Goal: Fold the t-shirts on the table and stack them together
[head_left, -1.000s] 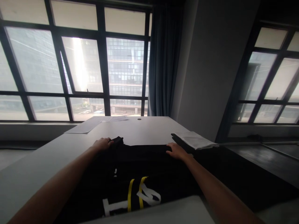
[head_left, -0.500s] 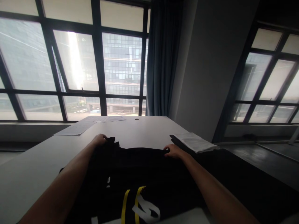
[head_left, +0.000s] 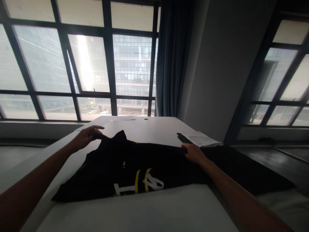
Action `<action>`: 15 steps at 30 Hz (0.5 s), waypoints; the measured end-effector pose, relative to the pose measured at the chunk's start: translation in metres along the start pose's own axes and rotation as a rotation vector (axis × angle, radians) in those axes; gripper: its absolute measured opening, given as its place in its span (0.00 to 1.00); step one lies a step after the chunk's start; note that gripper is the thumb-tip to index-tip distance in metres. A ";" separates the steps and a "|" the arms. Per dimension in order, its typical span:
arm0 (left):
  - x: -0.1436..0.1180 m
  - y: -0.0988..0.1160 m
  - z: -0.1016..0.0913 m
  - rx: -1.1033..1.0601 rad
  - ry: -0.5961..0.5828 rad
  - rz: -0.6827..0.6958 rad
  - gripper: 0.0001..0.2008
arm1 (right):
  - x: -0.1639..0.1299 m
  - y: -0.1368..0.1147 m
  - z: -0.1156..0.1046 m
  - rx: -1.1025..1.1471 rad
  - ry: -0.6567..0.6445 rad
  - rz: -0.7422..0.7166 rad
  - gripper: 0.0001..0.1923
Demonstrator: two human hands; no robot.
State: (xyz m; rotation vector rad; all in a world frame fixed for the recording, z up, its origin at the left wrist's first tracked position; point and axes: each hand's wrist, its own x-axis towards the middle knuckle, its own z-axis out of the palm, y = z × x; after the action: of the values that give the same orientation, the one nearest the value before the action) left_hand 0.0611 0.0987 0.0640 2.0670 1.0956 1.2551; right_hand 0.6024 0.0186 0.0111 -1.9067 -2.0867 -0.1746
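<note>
A black T-shirt [head_left: 103,174] with white and yellow print lies partly folded over the white table [head_left: 149,209], its near edge running crosswise. My left hand [head_left: 88,137] pinches a raised corner of the cloth at the shirt's far left, its upper fingers stretched out. At the far right edge, my right hand [head_left: 194,154] is closed on the fabric, thumb and fingers gripping it. Between both hands the shirt's far edge is stretched nearly straight, with a small peak of cloth near the left hand.
Folded white cloth [head_left: 201,139] lies on dark fabric to the right. A wide black cloth [head_left: 243,170] spreads along the right side. Papers [head_left: 124,118] rest at the table's far end. Windows and a blue curtain [head_left: 170,64] stand beyond, beside a pillar [head_left: 212,74].
The shirt's near part has come up and away from me, baring the table's near side. My left hand has shifted left, lifting its corner; the right hand has moved right. The view has turned slightly left.
</note>
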 end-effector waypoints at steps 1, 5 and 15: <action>-0.019 0.006 -0.001 0.050 -0.077 -0.003 0.22 | -0.011 0.002 0.000 -0.013 -0.042 -0.032 0.13; -0.079 0.018 0.008 0.268 -0.273 -0.056 0.15 | -0.038 0.009 0.003 -0.008 -0.121 -0.055 0.16; -0.101 0.011 -0.011 0.080 0.030 -0.082 0.19 | -0.046 0.008 -0.018 0.248 0.133 -0.032 0.09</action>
State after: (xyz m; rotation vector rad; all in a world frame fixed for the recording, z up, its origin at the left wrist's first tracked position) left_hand 0.0292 0.0085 0.0268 2.0454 1.2504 1.2240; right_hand 0.6165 -0.0294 0.0134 -1.6706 -1.9521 -0.0453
